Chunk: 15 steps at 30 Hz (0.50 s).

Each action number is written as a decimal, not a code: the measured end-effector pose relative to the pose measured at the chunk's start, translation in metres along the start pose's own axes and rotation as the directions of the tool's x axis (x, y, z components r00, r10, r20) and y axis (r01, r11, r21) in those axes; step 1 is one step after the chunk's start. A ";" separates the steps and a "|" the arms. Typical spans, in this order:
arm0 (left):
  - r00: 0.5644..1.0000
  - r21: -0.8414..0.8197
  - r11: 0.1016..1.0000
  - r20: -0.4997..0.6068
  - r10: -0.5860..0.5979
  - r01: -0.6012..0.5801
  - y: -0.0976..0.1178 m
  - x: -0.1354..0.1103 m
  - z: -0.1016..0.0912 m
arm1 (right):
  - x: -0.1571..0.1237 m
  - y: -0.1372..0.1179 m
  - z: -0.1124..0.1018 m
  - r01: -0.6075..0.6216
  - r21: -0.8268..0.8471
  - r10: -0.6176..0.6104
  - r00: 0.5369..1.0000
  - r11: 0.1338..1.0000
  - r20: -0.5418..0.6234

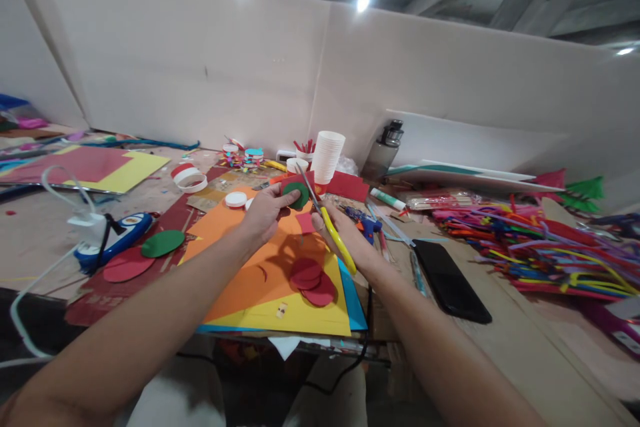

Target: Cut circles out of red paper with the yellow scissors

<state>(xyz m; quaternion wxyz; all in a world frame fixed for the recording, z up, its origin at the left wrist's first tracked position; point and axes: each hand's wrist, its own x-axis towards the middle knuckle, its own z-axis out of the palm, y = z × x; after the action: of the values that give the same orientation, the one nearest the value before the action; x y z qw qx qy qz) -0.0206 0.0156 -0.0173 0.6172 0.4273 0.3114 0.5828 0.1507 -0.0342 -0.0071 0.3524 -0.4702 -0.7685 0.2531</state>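
My left hand (267, 212) pinches a green paper circle (301, 199), with a piece of red paper (306, 177) right behind it. In my right hand (345, 232) is a pair of scissors with yellow handles (339, 240); the blades point up and away, close beside the green circle's right edge. Whether the blades touch the paper I cannot tell. Below my hands, several red paper circles (320, 288) lie overlapped on orange paper (237, 287) and yellow paper (310, 320). Another green circle (163, 243) and a red circle (128, 264) lie to the left.
A stack of white paper cups (329, 153) stands behind my hands. To the right are a black phone (453, 280), a glue stick (388, 199) and a heap of coloured pipe cleaners (540, 240). On the left lie a blue-and-white power strip (117, 237) and tape rolls (190, 179).
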 end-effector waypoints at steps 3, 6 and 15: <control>1.000 -0.005 1.000 0.008 -0.006 0.006 -0.001 0.001 0.000 | 0.001 0.000 0.000 -0.007 -0.007 0.007 1.000 1.000 0.001; 1.000 -0.013 1.000 0.016 -0.013 0.014 -0.001 0.001 0.000 | 0.000 0.001 -0.001 -0.017 -0.044 0.017 1.000 0.999 0.003; 0.999 0.009 1.000 0.025 -0.029 0.029 0.000 0.002 -0.002 | -0.001 0.002 -0.002 -0.028 -0.083 0.028 1.000 0.996 -0.006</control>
<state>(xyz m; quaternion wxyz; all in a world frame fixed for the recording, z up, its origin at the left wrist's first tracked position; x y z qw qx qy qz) -0.0218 0.0176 -0.0179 0.6275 0.4326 0.3123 0.5671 0.1541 -0.0339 -0.0075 0.3309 -0.4958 -0.7709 0.2245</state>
